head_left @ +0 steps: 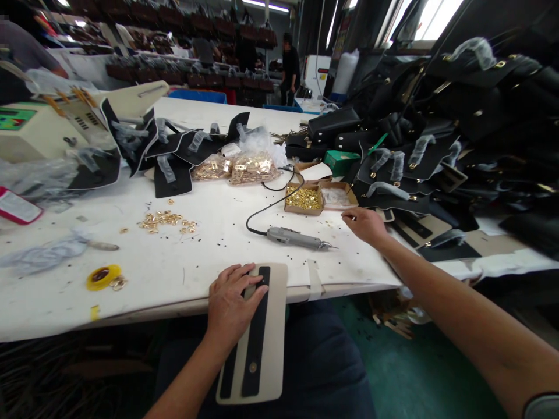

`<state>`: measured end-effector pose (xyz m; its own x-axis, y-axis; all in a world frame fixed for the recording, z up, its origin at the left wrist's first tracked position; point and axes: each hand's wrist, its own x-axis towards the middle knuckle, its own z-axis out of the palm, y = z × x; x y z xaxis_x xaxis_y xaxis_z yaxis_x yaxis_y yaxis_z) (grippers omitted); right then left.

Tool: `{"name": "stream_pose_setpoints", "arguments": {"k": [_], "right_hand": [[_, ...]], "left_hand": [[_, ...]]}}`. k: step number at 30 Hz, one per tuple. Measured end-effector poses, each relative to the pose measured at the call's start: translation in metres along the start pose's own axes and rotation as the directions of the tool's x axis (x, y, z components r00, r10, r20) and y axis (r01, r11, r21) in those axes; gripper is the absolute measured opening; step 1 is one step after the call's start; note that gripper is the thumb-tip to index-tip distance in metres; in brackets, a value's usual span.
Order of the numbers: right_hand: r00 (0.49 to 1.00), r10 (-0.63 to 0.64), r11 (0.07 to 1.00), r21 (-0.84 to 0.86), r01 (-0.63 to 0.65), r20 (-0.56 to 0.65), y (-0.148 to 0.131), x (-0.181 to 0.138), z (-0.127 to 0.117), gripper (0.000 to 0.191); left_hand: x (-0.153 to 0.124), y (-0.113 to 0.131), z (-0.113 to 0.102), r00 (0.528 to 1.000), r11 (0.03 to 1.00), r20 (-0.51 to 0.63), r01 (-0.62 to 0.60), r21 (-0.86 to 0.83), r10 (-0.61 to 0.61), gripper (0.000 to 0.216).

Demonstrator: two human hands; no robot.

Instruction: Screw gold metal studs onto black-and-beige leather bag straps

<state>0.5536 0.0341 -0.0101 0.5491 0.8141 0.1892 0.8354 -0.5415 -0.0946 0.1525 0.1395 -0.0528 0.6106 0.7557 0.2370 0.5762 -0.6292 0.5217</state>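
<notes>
A beige panel [276, 326] with two black straps slants from the table's front edge down over my lap. My left hand [231, 299] lies across its upper part, fingers stretched out and the thumb apart on the longer black strap [257, 331]. A round metal snap [253, 368] shows near that strap's lower end. Just in front of a small box with a clear plastic bag [338, 196], my right hand [364, 226] has its fingertips pinched together; anything between them is too small to make out. A grey electric screwdriver [297, 238] rests between my hands.
Beside the bag box stands a box of gold hardware [303, 199]. Loose gold fittings [161, 221] and a yellow tape roll [103, 277] lie at left. Bags of metal parts [253, 169] sit farther back. Black bag pieces [410, 157] pile up at right. A cable [279, 201] crosses the table.
</notes>
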Motion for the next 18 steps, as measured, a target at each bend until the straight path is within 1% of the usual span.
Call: {"name": "stream_pose_setpoints", "arguments": {"k": [4, 11, 14, 18], "right_hand": [[0.999, 0.031, 0.999, 0.022, -0.032, 0.015, 0.011, -0.007, 0.001, 0.024], [0.990, 0.143, 0.989, 0.041, -0.142, -0.013, 0.032, -0.015, -0.002, 0.028], [0.990, 0.142, 0.989, 0.039, -0.142, 0.016, 0.036, -0.015, -0.002, 0.025], [0.991, 0.116, 0.992, 0.044, -0.119, 0.069, 0.033, -0.014, 0.002, 0.023]], "left_hand": [[0.000, 0.000, 0.000, 1.000, 1.000, -0.004, -0.010, 0.002, 0.010, 0.015], [0.002, -0.001, 0.000, 1.000, 1.000, -0.007, -0.023, -0.001, 0.023, 0.016], [0.002, -0.002, 0.001, 1.000, 1.000, -0.008, -0.027, -0.003, 0.027, 0.015], [0.002, -0.002, 0.001, 1.000, 1.000, -0.003, -0.030, -0.005, 0.030, 0.016]]}}
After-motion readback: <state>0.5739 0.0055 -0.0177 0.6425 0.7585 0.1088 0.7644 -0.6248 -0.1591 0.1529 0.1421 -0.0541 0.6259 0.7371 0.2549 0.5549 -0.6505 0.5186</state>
